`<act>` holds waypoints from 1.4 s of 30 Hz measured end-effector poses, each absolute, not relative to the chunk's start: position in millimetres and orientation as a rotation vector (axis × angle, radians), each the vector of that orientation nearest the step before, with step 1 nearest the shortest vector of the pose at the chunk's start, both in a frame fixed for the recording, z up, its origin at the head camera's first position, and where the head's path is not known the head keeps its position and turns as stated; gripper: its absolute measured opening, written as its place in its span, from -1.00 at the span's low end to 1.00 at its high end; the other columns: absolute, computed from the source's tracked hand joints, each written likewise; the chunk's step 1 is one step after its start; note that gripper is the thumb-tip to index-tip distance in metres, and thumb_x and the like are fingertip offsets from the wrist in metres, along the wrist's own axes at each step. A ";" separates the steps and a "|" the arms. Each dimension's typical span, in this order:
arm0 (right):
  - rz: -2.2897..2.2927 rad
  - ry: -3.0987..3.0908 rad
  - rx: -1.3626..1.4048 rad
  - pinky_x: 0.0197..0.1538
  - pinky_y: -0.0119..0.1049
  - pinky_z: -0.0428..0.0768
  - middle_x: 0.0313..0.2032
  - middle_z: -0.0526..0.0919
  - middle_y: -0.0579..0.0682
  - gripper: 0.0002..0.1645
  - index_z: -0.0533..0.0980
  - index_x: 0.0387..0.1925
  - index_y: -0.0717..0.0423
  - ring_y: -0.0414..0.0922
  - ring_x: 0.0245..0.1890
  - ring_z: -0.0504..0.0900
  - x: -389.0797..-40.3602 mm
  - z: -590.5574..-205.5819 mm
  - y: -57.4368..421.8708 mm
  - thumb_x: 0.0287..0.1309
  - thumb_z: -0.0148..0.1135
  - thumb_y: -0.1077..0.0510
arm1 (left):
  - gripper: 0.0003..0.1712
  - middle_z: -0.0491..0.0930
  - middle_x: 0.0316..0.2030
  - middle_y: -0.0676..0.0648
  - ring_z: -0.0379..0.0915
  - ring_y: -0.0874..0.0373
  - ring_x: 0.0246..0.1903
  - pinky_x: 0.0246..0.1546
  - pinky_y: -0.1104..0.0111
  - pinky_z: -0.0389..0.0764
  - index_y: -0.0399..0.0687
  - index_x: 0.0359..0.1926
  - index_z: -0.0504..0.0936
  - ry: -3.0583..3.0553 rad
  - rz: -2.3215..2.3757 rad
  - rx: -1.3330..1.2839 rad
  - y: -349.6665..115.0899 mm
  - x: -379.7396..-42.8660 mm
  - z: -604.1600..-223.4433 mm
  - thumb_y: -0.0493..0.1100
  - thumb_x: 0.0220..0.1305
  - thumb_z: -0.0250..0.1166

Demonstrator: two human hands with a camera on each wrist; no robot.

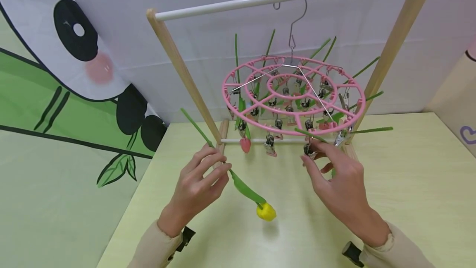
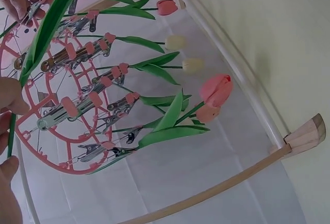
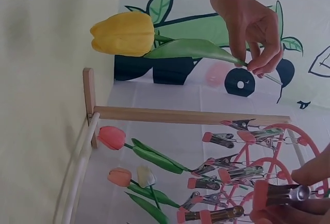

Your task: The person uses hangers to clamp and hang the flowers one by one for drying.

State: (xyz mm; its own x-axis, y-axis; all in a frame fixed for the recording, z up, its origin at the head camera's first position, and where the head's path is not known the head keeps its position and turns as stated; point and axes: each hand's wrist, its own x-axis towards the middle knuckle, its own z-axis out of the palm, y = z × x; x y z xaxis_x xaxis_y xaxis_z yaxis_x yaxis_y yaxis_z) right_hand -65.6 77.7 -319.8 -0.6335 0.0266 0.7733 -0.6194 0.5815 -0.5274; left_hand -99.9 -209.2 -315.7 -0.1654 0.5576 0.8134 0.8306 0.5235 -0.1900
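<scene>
My left hand (image 1: 202,177) pinches the green stem of a yellow artificial tulip (image 1: 266,211) between thumb and fingers. The flower hangs head down to the right, with its stem end pointing up and left. My right hand (image 1: 338,181) holds a metal clip (image 1: 308,149) at the near side of a round pink clip hanger (image 1: 224,88). In the right wrist view, thumb and fingers lie around that clip (image 3: 281,193), its pink tip free of any flower. Several pink and white tulips hang head down from other clips, including a pink tulip (image 2: 215,91).
The hanger's hook (image 1: 305,7) sits over the white bar (image 1: 230,6) of a wooden-legged stand. Its left post (image 1: 182,69) rises beside my left hand. A pale table (image 1: 405,177) lies below. A cloth with cartoon drawings (image 1: 55,177) covers the left and back.
</scene>
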 end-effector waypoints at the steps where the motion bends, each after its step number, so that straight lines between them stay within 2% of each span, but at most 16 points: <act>1: 1.068 -2.042 0.470 -0.51 -0.55 0.52 -0.30 0.70 0.03 -0.53 0.60 -0.10 0.25 -0.15 -0.38 0.60 -64.8 -318.8 77.9 -0.17 0.43 0.40 | -0.81 0.60 -0.31 -0.13 0.50 -0.07 -0.21 -0.07 0.08 0.61 -0.20 -0.38 0.67 -1.849 -0.378 -1.153 -208.9 -99.7 -314.8 -0.24 0.25 0.14; 13: 1.096 -2.052 0.460 -0.47 -0.57 0.53 -0.25 0.70 0.05 -0.46 0.58 -0.04 0.26 -0.14 -0.31 0.61 -57.9 -310.8 78.9 -0.21 0.44 0.42 | -0.84 0.60 -0.30 -0.16 0.50 -0.10 -0.22 -0.03 0.09 0.58 -0.23 -0.33 0.69 -1.672 -0.321 -1.189 -203.5 -97.1 -304.2 -0.30 0.25 0.17; 25: 1.107 -2.055 0.452 -0.46 -0.58 0.51 -0.26 0.70 0.02 -0.50 0.60 -0.08 0.22 -0.15 -0.31 0.61 -53.6 -311.2 76.3 -0.20 0.44 0.39 | -0.88 0.60 -0.30 -0.21 0.49 -0.11 -0.24 -0.04 0.12 0.59 -0.27 -0.29 0.68 -1.555 -0.384 -1.183 -195.3 -97.8 -302.6 -0.35 0.23 0.21; 29: 1.139 -2.066 0.439 -0.43 -0.59 0.53 -0.23 0.69 0.02 -0.50 0.59 -0.06 0.22 -0.14 -0.30 0.61 -53.0 -311.3 73.8 -0.17 0.42 0.40 | -0.88 0.57 -0.22 -0.26 0.48 -0.15 -0.17 0.05 0.07 0.53 -0.31 -0.25 0.65 -1.584 -0.565 -1.129 -191.4 -112.2 -321.1 -0.33 0.19 0.27; 35: 1.139 -2.091 0.455 -0.42 -0.58 0.55 -0.17 0.68 0.03 -0.49 0.57 -0.03 0.24 -0.15 -0.28 0.62 -54.8 -312.9 72.3 -0.14 0.41 0.39 | -0.73 0.53 -0.03 -0.24 0.43 -0.16 -0.01 0.11 0.18 0.49 -0.28 -0.10 0.60 -1.821 -0.751 -1.125 -203.7 -132.3 -354.8 -0.30 0.15 0.30; 42: 1.115 -2.074 0.442 -0.45 -0.59 0.53 -0.16 0.67 0.03 -0.46 0.58 -0.04 0.22 -0.15 -0.29 0.62 -56.2 -310.4 73.0 -0.19 0.43 0.42 | -0.66 0.54 -0.01 -0.18 0.43 -0.09 0.02 0.10 0.19 0.49 -0.22 -0.08 0.61 -1.953 -0.768 -1.184 -207.1 -140.2 -361.7 -0.35 0.06 0.34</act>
